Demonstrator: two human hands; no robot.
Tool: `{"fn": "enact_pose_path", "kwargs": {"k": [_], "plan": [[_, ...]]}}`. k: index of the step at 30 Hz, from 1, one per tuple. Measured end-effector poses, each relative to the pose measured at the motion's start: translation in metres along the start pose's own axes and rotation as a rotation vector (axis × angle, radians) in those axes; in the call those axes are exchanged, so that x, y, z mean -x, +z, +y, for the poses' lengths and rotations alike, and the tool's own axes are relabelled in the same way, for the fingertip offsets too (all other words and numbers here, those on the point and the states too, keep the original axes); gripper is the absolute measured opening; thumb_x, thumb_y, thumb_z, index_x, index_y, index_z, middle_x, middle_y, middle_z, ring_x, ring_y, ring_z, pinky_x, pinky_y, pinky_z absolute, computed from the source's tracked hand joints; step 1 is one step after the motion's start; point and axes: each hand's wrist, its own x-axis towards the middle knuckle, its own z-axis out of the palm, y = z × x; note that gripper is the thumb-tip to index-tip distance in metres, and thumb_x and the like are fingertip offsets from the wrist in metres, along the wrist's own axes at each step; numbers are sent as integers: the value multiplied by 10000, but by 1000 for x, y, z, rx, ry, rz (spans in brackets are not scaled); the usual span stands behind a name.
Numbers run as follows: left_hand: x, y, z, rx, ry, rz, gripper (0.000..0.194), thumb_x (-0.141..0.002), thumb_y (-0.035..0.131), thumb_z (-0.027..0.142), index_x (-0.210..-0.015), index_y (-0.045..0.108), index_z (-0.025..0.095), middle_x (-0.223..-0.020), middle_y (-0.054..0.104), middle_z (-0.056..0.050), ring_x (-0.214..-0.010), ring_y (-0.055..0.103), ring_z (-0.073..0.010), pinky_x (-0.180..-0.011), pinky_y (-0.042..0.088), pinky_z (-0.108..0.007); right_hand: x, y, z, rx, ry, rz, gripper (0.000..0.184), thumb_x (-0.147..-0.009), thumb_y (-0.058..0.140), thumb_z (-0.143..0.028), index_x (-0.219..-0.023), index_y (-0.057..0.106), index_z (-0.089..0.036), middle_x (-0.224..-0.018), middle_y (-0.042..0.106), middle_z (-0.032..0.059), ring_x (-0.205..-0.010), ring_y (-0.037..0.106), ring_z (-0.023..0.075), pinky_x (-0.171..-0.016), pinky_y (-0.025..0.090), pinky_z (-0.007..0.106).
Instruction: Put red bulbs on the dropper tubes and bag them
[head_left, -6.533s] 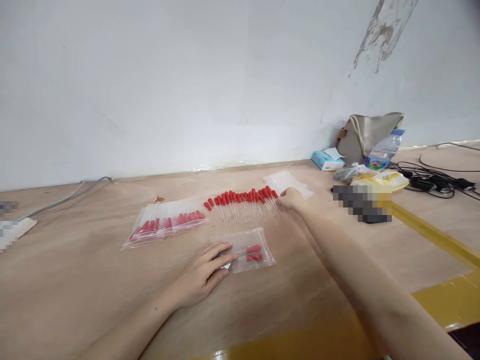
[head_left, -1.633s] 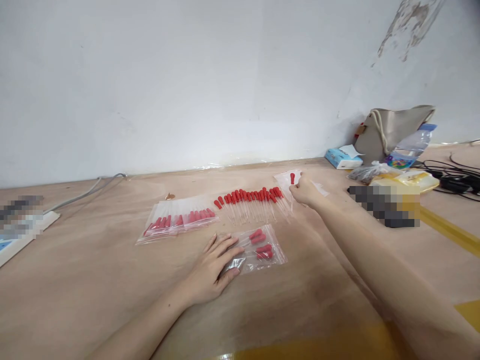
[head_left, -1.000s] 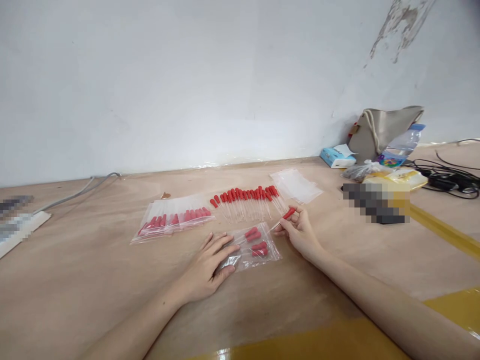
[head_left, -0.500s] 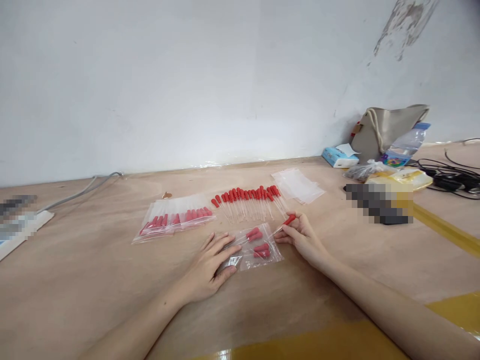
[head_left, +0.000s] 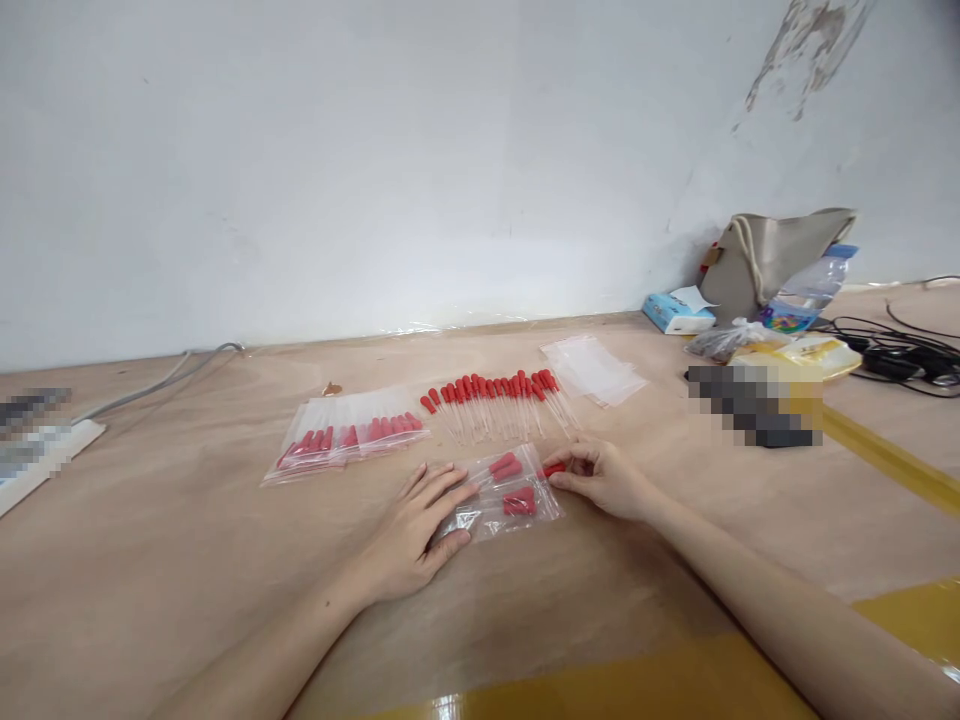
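Note:
My left hand lies with fingers spread on the left end of a clear zip bag. Inside that bag are several droppers with red rubber bulbs. At the bag's right edge, my right hand pinches another dropper by its red bulb; its thin tube points left, at the bag's mouth. Behind the bag lies a row of loose droppers with clear tubes toward me. To the left, filled zip bags overlap in a stack.
Flat zip bags lie behind the loose droppers on the right. Farther right are a tissue pack, a grey bag, a plastic bottle and black cables. A grey cable runs along the left.
My right hand has moved left and slightly down, bringing the dropper's tube into the bag's right side. My left hand stays spread on the bag.

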Motion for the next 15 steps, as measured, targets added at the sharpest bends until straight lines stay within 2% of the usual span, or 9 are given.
{"fn": "enact_pose_path", "kwargs": {"k": [3,7,10,12,15], "plan": [[0,0,0,-2,-9,1,481,-882,374,379,-1337,281,254,-1366,354,-36,-1276,263,-221,-1069,172,-474,-1,8,-3,-73,27,17,262,-671,626,-327,-901,634,-201,-591,540,-26,-523,462,98,-509,390,234],[-1,0,1,-7,-14,-7,492,-885,364,383,-1345,259,243,-1371,345,-40,-1280,255,-216,-1071,171,-467,0,16,-14,-338,120,-26,418,-680,612,-333,-1058,521,-180,-798,619,26,-539,515,92,-505,424,233],[-2,0,1,-11,-13,-7,491,-887,359,384,-1345,260,240,-1372,344,-39,-1281,253,-212,-1074,162,-463,3,15,-25,-482,207,-108,538,-722,560,-400,-1189,401,-186,-667,589,-18,-385,433,56,-361,331,186],[-1,0,1,-12,-18,-7,490,-887,358,384,-1345,260,239,-1372,345,-36,-1282,251,-209,-1075,157,-463,3,13,-30,-513,253,-122,566,-728,549,-432,-1204,380,-175,-583,545,-47,-336,386,46,-307,251,167],[-1,0,1,-6,-17,-5,493,-885,364,383,-1346,259,239,-1371,348,-35,-1283,251,-209,-1075,156,-463,0,12,-30,-463,321,16,519,-691,592,-444,-1101,462,-152,-606,545,-35,-346,384,35,-291,216,159]]}}
